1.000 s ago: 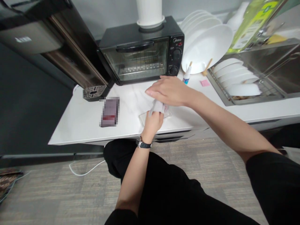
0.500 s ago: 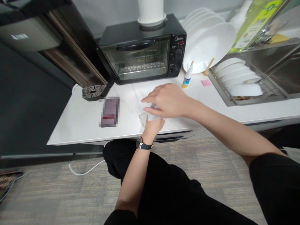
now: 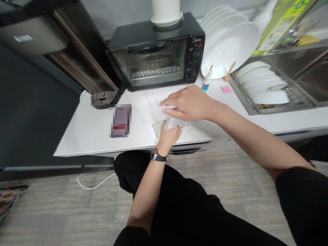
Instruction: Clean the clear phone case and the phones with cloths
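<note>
A clear, shallow plastic case [image 3: 156, 128], which looks like a phone case, lies on the counter near its front edge. My left hand [image 3: 169, 136], with a watch on the wrist, comes over the near side of the case and appears closed on it, its thumb and fingers to either side of a white tissue [image 3: 174, 122]. Just above, my right hand [image 3: 192, 103] is palm down, long fingers pointing left. The tissue shows under its thumb and seems held there; the palm side is hidden.
A blurred-out dark rectangle [image 3: 121, 121] lies to the left on the white counter [image 3: 84, 136]. Behind stand a black toaster oven [image 3: 153, 63] and a small white bottle [image 3: 206, 82]. A pink sticky note [image 3: 227, 89], white plates [image 3: 230, 51] and a sink rack [image 3: 302, 99] are right.
My right hand has shifted slightly right and up, and more of the clear case and tissue shows. My left hand stays at the near side, its thumb now visible.
</note>
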Motion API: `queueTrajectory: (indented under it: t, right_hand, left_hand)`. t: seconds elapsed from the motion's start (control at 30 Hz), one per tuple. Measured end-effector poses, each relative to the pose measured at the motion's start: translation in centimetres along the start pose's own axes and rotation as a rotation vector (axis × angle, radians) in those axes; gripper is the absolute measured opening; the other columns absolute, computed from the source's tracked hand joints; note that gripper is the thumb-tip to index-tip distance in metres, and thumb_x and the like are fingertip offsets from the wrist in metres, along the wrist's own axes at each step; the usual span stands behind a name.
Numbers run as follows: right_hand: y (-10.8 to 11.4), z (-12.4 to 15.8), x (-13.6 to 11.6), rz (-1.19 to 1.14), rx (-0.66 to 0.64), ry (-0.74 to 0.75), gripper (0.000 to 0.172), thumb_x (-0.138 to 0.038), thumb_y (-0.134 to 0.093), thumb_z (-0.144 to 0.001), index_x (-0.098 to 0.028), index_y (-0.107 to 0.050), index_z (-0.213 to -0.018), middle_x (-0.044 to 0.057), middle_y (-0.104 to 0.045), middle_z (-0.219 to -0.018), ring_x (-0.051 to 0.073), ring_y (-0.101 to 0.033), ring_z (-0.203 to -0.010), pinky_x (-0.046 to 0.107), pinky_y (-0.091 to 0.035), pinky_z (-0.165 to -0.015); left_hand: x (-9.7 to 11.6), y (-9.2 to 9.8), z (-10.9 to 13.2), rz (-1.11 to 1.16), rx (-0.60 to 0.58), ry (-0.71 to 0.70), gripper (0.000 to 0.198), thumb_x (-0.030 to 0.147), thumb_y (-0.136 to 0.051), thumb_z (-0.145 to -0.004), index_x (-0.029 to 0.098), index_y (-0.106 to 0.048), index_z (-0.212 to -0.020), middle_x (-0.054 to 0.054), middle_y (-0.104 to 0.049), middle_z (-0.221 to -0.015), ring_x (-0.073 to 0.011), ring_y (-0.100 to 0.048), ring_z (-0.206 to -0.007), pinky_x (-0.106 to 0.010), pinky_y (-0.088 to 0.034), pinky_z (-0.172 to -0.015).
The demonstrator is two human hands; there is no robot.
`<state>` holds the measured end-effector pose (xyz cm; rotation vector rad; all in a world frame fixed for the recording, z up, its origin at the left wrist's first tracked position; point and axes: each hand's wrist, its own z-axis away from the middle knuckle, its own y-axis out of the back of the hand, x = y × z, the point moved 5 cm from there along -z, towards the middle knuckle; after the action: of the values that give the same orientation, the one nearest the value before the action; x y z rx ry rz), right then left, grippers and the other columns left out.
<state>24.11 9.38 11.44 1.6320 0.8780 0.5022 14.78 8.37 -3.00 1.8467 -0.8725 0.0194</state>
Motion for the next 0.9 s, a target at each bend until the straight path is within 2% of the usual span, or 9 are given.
queueTrajectory:
  t: [0.1,0.2,0.3,0.4,0.47,0.63,0.73,0.83,0.9]
  right_hand:
    - [0.8,1.4,1.4,-0.127,0.080,-0.061,0.068,-0.062,-0.028,-0.111,-0.019,-0.079,-0.122,0.010,-0.081,-0.113,0.025,-0.073,-0.101,0.036,-0.041,-0.082]
    - [1.3,3.5,2.9,-0.333,0.175,-0.164,0.075,-0.065,-0.023,-0.111,-0.016,-0.079,-0.121,0.012,-0.082,-0.114,0.025,-0.074,-0.107,0.036,-0.047,-0.091]
    - [0.1,5.5,4.8,-0.560,0.231,-0.297,0.073,-0.067,-0.025,-0.111,-0.018,-0.077,-0.125,0.012,-0.081,-0.119,0.026,-0.074,-0.116,0.039,-0.050,-0.102]
    - [-2.6,6.8,6.2,-0.753,0.264,-0.395,0.066,-0.068,-0.032,-0.109,-0.021,-0.073,-0.131,0.012,-0.076,-0.134,0.027,-0.070,-0.124,0.045,-0.051,-0.108]
    - [-4.0,7.5,6.5,-0.801,0.367,-0.457,0.059,-0.067,-0.039,-0.108,-0.024,-0.070,-0.132,0.013,-0.070,-0.143,0.028,-0.067,-0.129,0.047,-0.054,-0.106]
    - [-4.8,9.0,4.8,-0.613,0.641,-0.491,0.042,-0.059,-0.050,-0.106,-0.028,-0.066,-0.129,0.015,-0.053,-0.157,0.030,-0.054,-0.145,0.049,-0.058,-0.103]
    - [-5.2,9.9,3.6,-0.501,0.621,-0.456,0.037,-0.052,-0.045,-0.109,-0.027,-0.067,-0.126,0.015,-0.062,-0.147,0.030,-0.061,-0.138,0.053,-0.055,-0.110]
    - [-6.4,11.0,2.9,-0.457,0.471,-0.391,0.037,-0.045,-0.042,-0.110,-0.029,-0.073,-0.124,0.011,-0.075,-0.131,0.030,-0.070,-0.127,0.054,-0.057,-0.112]
    - [-7.3,11.8,2.4,-0.408,0.366,-0.319,0.039,-0.042,-0.047,-0.109,-0.032,-0.070,-0.138,0.009,-0.073,-0.141,0.031,-0.067,-0.136,0.056,-0.055,-0.117]
  left_hand:
    - [0.4,0.6,-0.2,-0.061,0.024,0.009,0.018,0.023,-0.055,-0.100,0.017,-0.070,-0.092,-0.014,-0.077,-0.087,-0.0300,-0.078,-0.090,-0.043,-0.060,-0.088]
    - [1.7,2.7,-0.1,-0.062,0.157,-0.053,0.020,0.021,-0.053,-0.102,0.016,-0.071,-0.094,-0.009,-0.075,-0.079,-0.0220,-0.075,-0.078,-0.033,-0.058,-0.077]
    - [3.4,4.4,0.1,-0.076,0.209,-0.121,0.021,0.020,-0.051,-0.107,0.017,-0.071,-0.113,-0.008,-0.079,-0.091,-0.0184,-0.077,-0.085,-0.026,-0.056,-0.074]
    - [4.6,4.4,0.4,-0.120,0.097,-0.155,0.024,0.016,-0.052,-0.108,0.021,-0.072,-0.120,-0.007,-0.082,-0.102,-0.0172,-0.079,-0.091,-0.024,-0.056,-0.070]
    - [4.9,4.2,0.7,-0.146,0.057,-0.156,0.027,0.014,-0.054,-0.107,0.023,-0.072,-0.124,-0.008,-0.082,-0.115,-0.0182,-0.080,-0.097,-0.026,-0.059,-0.074]
    - [4.8,4.1,1.1,-0.221,0.045,-0.187,0.021,0.005,-0.062,-0.099,0.020,-0.076,-0.095,-0.011,-0.076,-0.138,-0.0248,-0.076,-0.122,-0.033,-0.067,-0.086]
    - [4.5,4.0,1.0,-0.261,-0.007,-0.143,0.021,0.004,-0.063,-0.097,0.019,-0.077,-0.096,-0.012,-0.074,-0.140,-0.0276,-0.075,-0.125,-0.038,-0.069,-0.088]
    - [4.4,3.7,0.8,-0.251,-0.042,-0.049,0.025,0.008,-0.069,-0.095,0.021,-0.077,-0.115,-0.012,-0.073,-0.142,-0.0281,-0.077,-0.121,-0.040,-0.069,-0.089]
    - [4.3,3.5,0.8,-0.224,-0.067,-0.005,0.037,0.013,-0.076,-0.093,0.023,-0.073,-0.129,-0.012,-0.071,-0.144,-0.0288,-0.075,-0.124,-0.041,-0.068,-0.093]
